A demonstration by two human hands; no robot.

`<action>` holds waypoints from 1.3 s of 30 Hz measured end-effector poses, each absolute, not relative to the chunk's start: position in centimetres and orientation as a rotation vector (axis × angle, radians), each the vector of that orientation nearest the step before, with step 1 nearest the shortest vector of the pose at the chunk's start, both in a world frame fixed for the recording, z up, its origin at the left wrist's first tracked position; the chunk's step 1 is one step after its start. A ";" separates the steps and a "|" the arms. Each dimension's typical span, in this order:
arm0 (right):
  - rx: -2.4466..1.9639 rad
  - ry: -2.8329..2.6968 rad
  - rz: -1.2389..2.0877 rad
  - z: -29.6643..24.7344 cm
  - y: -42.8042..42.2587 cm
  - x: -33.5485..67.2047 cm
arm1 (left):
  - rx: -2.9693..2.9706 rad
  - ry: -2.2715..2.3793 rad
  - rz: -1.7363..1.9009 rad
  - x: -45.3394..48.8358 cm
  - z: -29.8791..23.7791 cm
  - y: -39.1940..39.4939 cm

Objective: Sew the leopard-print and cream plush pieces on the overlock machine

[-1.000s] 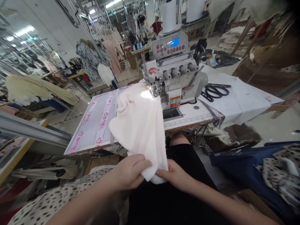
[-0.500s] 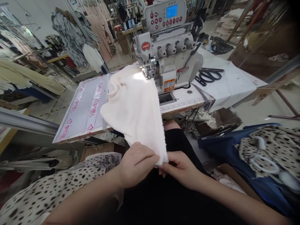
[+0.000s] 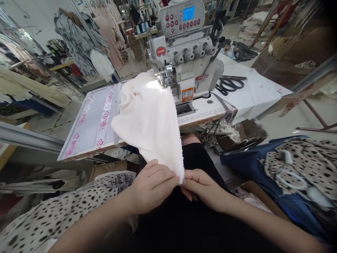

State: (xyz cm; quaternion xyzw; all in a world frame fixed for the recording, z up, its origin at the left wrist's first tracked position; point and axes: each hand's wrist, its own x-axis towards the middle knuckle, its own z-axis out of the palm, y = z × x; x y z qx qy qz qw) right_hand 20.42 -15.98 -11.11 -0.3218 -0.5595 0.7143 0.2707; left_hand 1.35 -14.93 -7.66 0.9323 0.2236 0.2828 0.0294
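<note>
On 1 cloth, nr end: 1 L hand, 1 R hand.

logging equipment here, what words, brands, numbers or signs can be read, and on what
"BRUCE": red badge on the sewing machine
Too small or blurred to read:
blue display
red buttons
orange label
red side label
ruler strip
pink-printed strips

The cloth looks fleecy and matt, the sewing machine glossy.
</note>
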 end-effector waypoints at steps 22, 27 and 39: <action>-0.738 -0.791 2.294 -12.2 -15.3 19.4 | 2.969 0.706 0.756 1.7 -7.4 -14.8; -0.606 -0.718 2.457 -12.5 -15.1 19.7 | 2.983 0.742 0.742 1.9 -7.7 -15.1; -0.931 -1.904 0.806 -11.1 -15.2 21.8 | 2.956 0.681 0.904 1.1 -8.4 -14.9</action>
